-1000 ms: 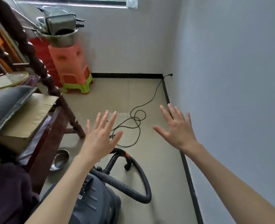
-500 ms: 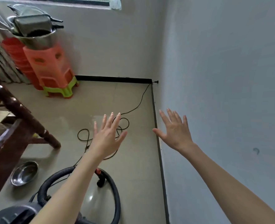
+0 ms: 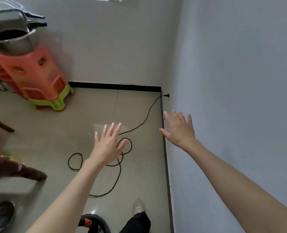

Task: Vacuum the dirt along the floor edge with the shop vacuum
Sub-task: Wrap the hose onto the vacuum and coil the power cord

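My left hand (image 3: 108,145) is stretched out over the tiled floor with straight, spread fingers and holds nothing. My right hand (image 3: 179,130) is also spread and empty, in front of the right wall near the dark floor edge strip (image 3: 165,158). Only a curve of the black vacuum hose (image 3: 95,221) with an orange part shows at the bottom edge; the vacuum body is out of view. Its black power cord (image 3: 122,158) lies in loops on the floor and runs to a plug (image 3: 166,95) low in the right wall's corner.
Stacked orange stools (image 3: 36,78) with a green one at the bottom stand in the back left corner, with metal pots (image 3: 9,36) on top. A dark wooden furniture leg (image 3: 26,172) and a steel bowl (image 3: 0,216) are at the left. My shoe (image 3: 138,207) is on the floor below.
The view has swung right and forward toward the corner. The vacuum body has dropped out of sight; only part of the hose remains. Both hands stay spread and empty.
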Motion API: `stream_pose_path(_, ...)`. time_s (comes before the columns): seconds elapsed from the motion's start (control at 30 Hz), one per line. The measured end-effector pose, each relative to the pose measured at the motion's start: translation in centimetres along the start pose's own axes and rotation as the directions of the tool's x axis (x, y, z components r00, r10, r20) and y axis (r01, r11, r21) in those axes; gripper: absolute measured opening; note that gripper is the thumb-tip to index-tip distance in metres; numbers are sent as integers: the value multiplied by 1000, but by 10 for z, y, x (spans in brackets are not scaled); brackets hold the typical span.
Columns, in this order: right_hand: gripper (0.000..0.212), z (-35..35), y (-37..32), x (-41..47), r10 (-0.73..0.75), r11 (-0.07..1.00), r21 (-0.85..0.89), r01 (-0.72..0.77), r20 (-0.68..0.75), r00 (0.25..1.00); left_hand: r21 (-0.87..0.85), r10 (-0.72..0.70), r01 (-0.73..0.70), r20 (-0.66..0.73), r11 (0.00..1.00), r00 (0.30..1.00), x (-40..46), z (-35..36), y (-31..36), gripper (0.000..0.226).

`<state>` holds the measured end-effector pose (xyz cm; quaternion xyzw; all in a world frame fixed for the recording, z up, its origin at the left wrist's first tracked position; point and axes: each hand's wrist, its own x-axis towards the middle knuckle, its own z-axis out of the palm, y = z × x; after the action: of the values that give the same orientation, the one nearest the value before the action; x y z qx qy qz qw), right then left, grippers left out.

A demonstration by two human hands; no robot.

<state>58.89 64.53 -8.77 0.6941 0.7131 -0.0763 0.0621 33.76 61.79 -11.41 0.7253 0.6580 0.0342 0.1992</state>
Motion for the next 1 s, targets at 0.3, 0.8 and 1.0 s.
stream_pose_path(0.3, 68, -1, 49, 179, 14, 987, -158, 10, 148, 989, 7, 22, -23, 101, 1000, 995, 185, -3, 10, 64)
stream_pose_path(0.8, 64, 110, 141, 568, 6, 870, -464, 167, 348, 938, 10, 72, -78, 264, 997, 962, 579, 133, 31, 59)
stream_pose_path(1.0, 63, 193, 180, 668, 47, 663, -682, 307, 447, 893, 2, 151, -160, 311, 987, 938, 693, 227, 35, 54)
